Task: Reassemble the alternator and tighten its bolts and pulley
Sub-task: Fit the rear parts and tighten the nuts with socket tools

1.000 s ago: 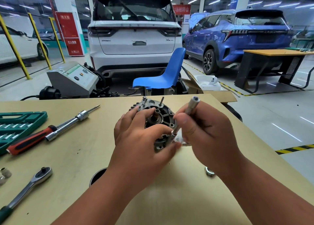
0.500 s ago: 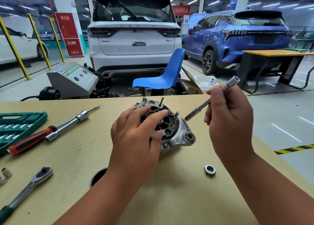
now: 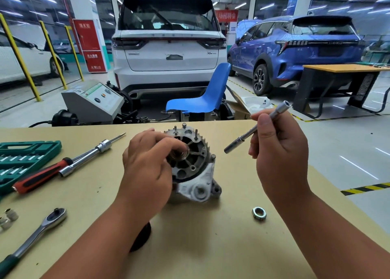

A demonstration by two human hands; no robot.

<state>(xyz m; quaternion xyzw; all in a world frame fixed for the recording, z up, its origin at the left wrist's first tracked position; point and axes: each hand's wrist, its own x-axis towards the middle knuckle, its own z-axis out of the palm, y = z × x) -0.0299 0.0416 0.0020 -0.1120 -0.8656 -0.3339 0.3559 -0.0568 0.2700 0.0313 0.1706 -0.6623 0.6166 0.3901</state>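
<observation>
The alternator lies on the tan table with its open rear face up and several studs sticking out of its far rim. My left hand covers its left side, fingers curled onto the centre bearing. My right hand is raised to the right of it and grips a long silver socket extension, tip pointing down-left, clear of the housing. A loose hex nut lies on the table in front of my right wrist.
At left lie a red-handled driver, a silver extension bar, a ratchet and a green socket case. Small sockets sit at the left edge. A dark round part shows under my left forearm. A blue chair stands beyond the table.
My right hand lifted the socket extension off the alternator and drew it up and to the right. My left hand shifted left, fingers now on the centre hub.
</observation>
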